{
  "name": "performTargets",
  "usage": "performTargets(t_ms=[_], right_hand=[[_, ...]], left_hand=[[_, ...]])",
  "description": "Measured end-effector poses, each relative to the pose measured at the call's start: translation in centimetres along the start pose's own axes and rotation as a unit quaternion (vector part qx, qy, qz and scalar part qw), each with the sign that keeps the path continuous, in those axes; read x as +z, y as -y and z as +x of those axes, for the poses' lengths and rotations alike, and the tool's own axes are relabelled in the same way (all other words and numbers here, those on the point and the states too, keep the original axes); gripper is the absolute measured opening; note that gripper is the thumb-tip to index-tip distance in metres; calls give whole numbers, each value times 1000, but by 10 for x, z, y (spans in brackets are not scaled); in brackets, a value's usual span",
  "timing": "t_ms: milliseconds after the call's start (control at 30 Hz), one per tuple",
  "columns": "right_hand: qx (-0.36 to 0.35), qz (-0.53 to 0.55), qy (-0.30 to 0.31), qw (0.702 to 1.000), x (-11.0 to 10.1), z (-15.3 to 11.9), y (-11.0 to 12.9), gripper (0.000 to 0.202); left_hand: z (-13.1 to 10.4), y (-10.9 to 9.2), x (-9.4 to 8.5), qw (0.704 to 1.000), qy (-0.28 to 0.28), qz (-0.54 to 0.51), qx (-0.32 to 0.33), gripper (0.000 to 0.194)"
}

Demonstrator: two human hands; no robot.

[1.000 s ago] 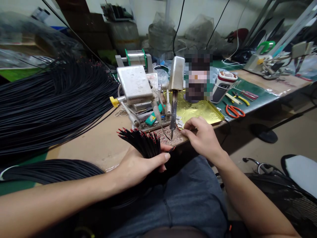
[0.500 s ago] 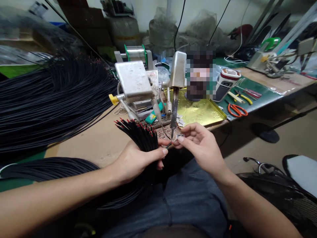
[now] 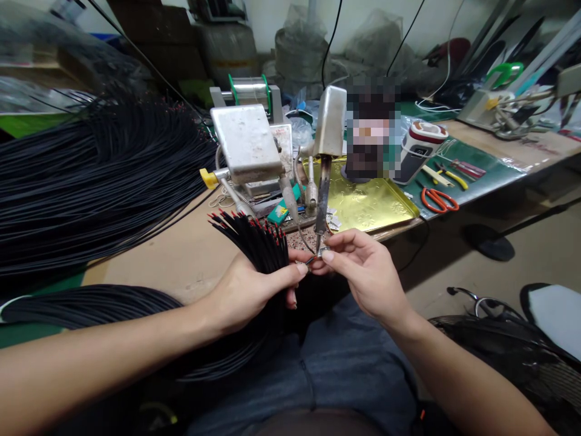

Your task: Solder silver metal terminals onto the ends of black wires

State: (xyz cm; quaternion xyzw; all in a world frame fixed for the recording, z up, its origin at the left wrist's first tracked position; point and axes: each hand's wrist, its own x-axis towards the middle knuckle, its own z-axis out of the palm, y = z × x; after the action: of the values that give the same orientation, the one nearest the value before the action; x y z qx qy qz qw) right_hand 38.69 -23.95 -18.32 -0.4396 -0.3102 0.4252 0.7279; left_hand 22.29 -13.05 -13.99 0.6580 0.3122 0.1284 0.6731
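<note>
The left hand [image 3: 254, 293] is closing around a bunch of black wires [image 3: 261, 242] with red tips, while its thumb and forefinger are pinching one wire [image 3: 311, 260] apart from the rest. The right hand [image 3: 372, 272] is pinching a small, apparently metal part [image 3: 323, 249], its fingertips just beside the left's. Both are meeting under the tip of an upright iron [image 3: 323, 200], which is partly blocking the view of the join. A plate [image 3: 285, 145] behind the metal box [image 3: 247, 142] is showing red marks too small to read; red marks on the board [image 3: 540, 146] at far right are also staying illegible. The metal box is standing in front of the solder spool [image 3: 249, 91]. A gold tray [image 3: 372, 209] is lying right of the iron, with red-handled scissors [image 3: 439, 200], yellow pliers [image 3: 454, 177] and a screwdriver [image 3: 467, 169] resting beyond it. A cable heap [image 3: 100, 175] is filling the left side of the bench [image 3: 172, 263].
</note>
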Motion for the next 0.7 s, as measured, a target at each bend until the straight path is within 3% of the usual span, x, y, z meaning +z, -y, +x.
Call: performTargets(t_ms=[700], right_hand=[[-8,-36,-12,999,4,-2,2,27]], left_hand=[[-1,-4,3,999,1,-42,-1,38]])
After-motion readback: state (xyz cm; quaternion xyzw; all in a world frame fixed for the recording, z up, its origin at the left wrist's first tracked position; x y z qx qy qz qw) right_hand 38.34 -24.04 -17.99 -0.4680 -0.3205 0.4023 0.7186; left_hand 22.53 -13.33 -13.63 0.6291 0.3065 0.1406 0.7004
